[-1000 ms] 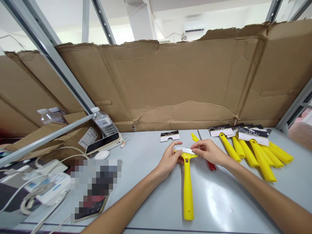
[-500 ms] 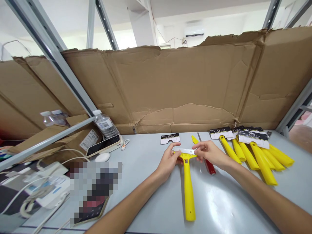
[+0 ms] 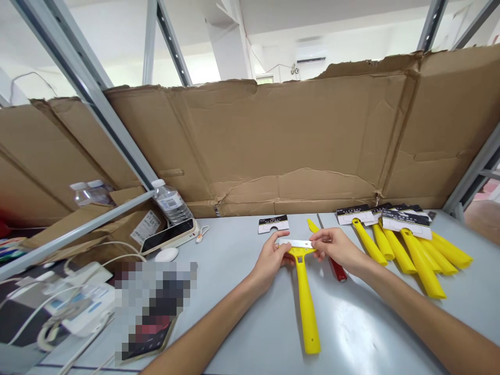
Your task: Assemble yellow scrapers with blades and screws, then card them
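left hand (image 3: 272,258): fingers pinch blade (image 3: 296,243) end at 9 o'clock | right hand (image 3: 335,246): pinches 3 o'clock end | yellow scraper (image 3: 305,297) flat on table (image 3: 242,312)

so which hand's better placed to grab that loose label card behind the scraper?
Left, probably. The left hand pinches the blade end of the yellow scraper directly in front of the label card. The right hand holds the other end, farther off, beside the red-handled tool.
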Demonstrator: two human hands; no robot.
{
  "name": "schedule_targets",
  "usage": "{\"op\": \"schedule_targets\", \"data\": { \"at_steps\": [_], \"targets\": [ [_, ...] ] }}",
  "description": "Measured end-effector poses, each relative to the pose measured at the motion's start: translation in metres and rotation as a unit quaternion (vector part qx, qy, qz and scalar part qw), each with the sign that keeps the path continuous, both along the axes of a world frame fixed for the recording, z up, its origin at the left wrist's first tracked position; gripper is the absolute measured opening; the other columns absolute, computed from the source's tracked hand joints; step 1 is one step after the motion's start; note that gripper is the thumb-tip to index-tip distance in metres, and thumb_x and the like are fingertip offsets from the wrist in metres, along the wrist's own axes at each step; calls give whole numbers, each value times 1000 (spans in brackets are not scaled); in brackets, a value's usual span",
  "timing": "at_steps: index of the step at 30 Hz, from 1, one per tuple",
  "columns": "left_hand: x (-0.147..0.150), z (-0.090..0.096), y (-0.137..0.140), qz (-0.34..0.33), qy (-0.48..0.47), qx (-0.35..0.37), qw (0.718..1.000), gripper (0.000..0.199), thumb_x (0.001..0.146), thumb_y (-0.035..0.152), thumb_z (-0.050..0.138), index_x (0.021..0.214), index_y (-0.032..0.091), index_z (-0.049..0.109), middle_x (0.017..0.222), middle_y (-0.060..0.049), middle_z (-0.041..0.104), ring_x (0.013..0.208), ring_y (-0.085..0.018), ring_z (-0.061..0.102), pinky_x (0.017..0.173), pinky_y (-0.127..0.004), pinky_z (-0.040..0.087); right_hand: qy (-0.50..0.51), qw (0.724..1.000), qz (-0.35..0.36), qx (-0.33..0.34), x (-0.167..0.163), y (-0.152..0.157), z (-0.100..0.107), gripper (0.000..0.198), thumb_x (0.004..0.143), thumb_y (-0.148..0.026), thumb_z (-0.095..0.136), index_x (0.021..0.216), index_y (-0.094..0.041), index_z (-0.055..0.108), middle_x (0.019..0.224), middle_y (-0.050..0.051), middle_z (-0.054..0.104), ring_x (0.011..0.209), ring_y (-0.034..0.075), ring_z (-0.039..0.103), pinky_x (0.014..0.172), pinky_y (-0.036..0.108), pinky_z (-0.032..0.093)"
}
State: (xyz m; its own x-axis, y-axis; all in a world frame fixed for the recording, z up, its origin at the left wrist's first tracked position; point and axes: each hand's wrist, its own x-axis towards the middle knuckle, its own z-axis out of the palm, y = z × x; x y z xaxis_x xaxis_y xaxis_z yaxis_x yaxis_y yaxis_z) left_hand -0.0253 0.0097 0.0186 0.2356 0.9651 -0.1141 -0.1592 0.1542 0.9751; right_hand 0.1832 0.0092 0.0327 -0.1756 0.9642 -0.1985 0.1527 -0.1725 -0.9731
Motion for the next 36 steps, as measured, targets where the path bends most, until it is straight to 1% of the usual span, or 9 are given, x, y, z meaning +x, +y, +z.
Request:
{"op": "schedule_targets", "data": {
  "at_steps": [3, 7, 13, 15, 17, 21, 24, 31, 36],
  "targets": [
    [-1, 2, 2, 22, -1, -19, 1000, 43, 85, 25, 67, 125, 17, 52, 82, -5, 74, 66, -17, 72, 64, -29, 57, -1, 1000, -3, 7, 2, 1, -1, 38, 80, -30, 68, 108, -5, 65, 81, 7, 66, 66, 6, 61, 63, 15, 52],
    [-4, 3, 6, 45, 15, -5, 999, 41, 83, 19, 68, 121, 16, 52, 81, -7, 76, 66, -17, 72, 63, -28, 58, -7, 1000, -5, 17, 4, 3, -3, 39, 82, -31, 70, 109, -5, 65, 79, 7, 65, 64, 6, 59, 62, 15, 51],
    [-7, 3, 7, 50, 26, 7, 998, 43, 83, 19, 69, 122, 15, 51, 83, -9, 77, 67, -17, 73, 64, -28, 59, 8, 1000, 3, 24, 5, 7, -6, 54, 84, -50, 70, 115, -6, 63, 98, 10, 67, 73, 9, 64, 62, 19, 54],
    [-7, 2, 7, 49, 27, 10, 998, 45, 82, 20, 70, 122, 15, 51, 83, -9, 77, 67, -17, 73, 64, -28, 59, -9, 999, 12, 45, 8, 9, -10, 56, 87, -54, 65, 117, -7, 62, 101, 11, 67, 75, 10, 65, 63, 21, 55],
    [-7, 1, 8, 49, 27, 12, 998, 45, 81, 21, 71, 121, 16, 51, 84, -8, 78, 66, -17, 73, 64, -28, 59, -67, 995, 16, 70, 13, 12, -14, 53, 91, -52, 58, 119, -7, 63, 94, 9, 67, 71, 10, 64, 64, 20, 54],
    [-8, -3, 11, 49, 31, 16, 998, 47, 81, 22, 72, 122, 16, 50, 82, -7, 77, 65, -16, 72, 64, -27, 58, -251, 957, 28, 146, 22, 12, -11, 38, 94, -41, 52, 106, -10, 71, 81, 5, 67, 65, 7, 59, 64, 16, 44],
    [-9, -5, 13, 49, 33, 19, 998, 49, 81, 23, 74, 124, 17, 50, 82, -7, 77, 65, -16, 72, 64, -27, 58, -326, 928, 22, 179, 27, 11, -3, 35, 95, -36, 49, 93, -11, 73, 79, 4, 67, 70, 6, 59, 66, 16, 37],
    [-11, -4, 13, 49, 40, 17, 998, 48, 84, 21, 70, 126, 16, 49, 83, -7, 78, 66, -16, 73, 65, -27, 58, -417, 895, 5, 159, 42, 12, 9, 31, 95, -34, 52, 95, -14, 76, 90, 5, 69, 82, 9, 60, 71, 17, 32],
    [-10, -3, 12, 46, 39, 20, 998, 46, 85, 21, 69, 126, 16, 49, 84, -7, 78, 67, -15, 73, 66, -27, 59, -497, 853, -26, 159, 48, 14, 5, 31, 98, -36, 52, 100, -17, 75, 98, 7, 69, 94, 11, 60, 75, 18, 27]
  ]
}}
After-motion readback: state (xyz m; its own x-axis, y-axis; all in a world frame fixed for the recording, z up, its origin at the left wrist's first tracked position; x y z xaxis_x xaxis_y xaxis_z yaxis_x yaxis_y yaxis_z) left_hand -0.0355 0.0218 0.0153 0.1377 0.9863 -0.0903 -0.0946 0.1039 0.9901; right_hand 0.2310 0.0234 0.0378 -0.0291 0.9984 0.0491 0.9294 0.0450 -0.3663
